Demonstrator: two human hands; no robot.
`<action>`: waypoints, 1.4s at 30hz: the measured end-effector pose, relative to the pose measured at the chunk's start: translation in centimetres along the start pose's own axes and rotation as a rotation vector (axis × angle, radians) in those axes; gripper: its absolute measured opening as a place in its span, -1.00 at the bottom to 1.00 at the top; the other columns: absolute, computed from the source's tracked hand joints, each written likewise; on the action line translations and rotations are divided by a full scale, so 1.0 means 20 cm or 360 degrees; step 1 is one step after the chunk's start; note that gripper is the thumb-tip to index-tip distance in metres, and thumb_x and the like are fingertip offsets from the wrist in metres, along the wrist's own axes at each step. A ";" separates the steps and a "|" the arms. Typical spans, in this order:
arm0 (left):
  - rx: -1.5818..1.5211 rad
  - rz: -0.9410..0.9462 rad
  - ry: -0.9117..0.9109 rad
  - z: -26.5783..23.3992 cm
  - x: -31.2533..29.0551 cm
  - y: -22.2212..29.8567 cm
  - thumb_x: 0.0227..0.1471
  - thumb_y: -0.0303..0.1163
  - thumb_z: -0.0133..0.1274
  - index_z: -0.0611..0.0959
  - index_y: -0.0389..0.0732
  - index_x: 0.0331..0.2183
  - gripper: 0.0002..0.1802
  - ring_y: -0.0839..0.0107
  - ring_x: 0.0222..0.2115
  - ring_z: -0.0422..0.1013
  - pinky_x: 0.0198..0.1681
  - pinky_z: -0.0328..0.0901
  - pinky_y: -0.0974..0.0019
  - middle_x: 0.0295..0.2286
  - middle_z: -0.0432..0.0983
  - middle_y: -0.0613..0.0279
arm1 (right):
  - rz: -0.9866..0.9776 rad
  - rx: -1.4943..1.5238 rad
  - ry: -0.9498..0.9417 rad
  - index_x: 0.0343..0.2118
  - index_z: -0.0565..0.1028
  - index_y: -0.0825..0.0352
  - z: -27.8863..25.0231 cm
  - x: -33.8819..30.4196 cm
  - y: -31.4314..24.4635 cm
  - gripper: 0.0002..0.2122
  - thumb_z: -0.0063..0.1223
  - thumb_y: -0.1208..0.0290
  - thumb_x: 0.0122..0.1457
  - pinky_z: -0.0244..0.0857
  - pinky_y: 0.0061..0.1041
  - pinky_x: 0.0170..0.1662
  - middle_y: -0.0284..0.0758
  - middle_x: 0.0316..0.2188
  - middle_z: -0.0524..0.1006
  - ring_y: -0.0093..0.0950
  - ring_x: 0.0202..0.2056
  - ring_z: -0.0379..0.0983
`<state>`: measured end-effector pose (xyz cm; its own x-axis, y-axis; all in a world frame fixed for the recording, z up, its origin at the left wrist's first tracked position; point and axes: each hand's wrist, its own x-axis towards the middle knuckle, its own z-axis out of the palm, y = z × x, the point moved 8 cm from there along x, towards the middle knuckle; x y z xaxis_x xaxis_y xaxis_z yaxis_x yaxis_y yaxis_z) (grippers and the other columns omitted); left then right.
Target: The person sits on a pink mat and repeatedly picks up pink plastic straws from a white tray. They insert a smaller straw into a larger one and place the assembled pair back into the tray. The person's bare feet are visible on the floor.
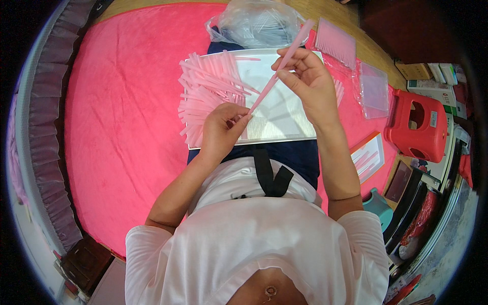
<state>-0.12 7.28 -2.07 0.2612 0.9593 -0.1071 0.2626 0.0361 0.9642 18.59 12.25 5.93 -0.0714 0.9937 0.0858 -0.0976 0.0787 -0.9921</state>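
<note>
Between my two hands a long, pink, tapered plastic stick [268, 85] slants over a white tray [284, 129] on my lap. Its lower, thin end is pinched by the thumb and fingers of my left hand [222, 129]. Higher up, my right hand [309, 81] grips the stick with thumb and fingertips, and the thicker end points up and away to the right. A loose heap of similar pink sticks [208, 96] covers the tray's left side, next to my left hand. More pink sticks [338, 92] show past the tray's right edge, partly hidden by my right hand.
Beyond the tray lies a clear plastic bag [259, 23] of greyish sticks. At the right are a pack of pink sticks [336, 43], a clear flat case [374, 91], an orange-edged box [370, 157] and a red stool [419, 124]. A pink blanket [122, 127] spreads underneath.
</note>
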 end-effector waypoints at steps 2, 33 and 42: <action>0.0001 -0.0009 -0.0009 0.00 0.00 0.00 0.03 -0.53 0.19 0.67 -0.32 -0.30 -0.86 0.61 -0.44 0.36 -0.41 0.24 0.54 -0.41 0.47 0.33 | -0.0030 -0.0044 -0.0025 -0.05 0.43 0.37 0.01 0.00 0.00 -0.71 0.14 0.56 0.15 0.34 -0.60 -0.13 -0.31 -0.18 0.55 -0.56 -0.14 0.47; -0.0214 -0.0007 0.0112 -0.02 -0.01 -0.07 0.02 -0.55 0.19 0.67 -0.32 -0.32 -0.89 0.62 -0.48 0.32 -0.44 0.22 0.53 -0.44 0.47 0.33 | 0.0067 -0.0076 0.0109 -0.08 0.39 0.38 -0.05 0.09 0.29 -0.71 0.09 0.61 0.12 0.35 -0.62 -0.38 -0.35 -0.36 0.50 -0.61 -0.42 0.46; -0.0030 -0.0001 0.0000 0.00 -0.01 -0.03 0.04 -0.53 0.19 0.67 -0.33 -0.29 -0.86 0.60 -0.44 0.34 -0.40 0.25 0.53 -0.40 0.47 0.32 | -0.0188 0.0146 0.0145 -0.03 0.36 0.43 -0.08 0.09 -0.10 -0.66 0.13 0.64 0.12 0.32 -0.66 -0.12 -0.34 -0.27 0.50 -0.60 -0.21 0.43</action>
<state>-0.35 7.08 -2.56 0.2610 0.9593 -0.1079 0.2452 0.0422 0.9686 20.33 14.04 7.94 0.0358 0.9814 0.1884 -0.1902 0.1918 -0.9628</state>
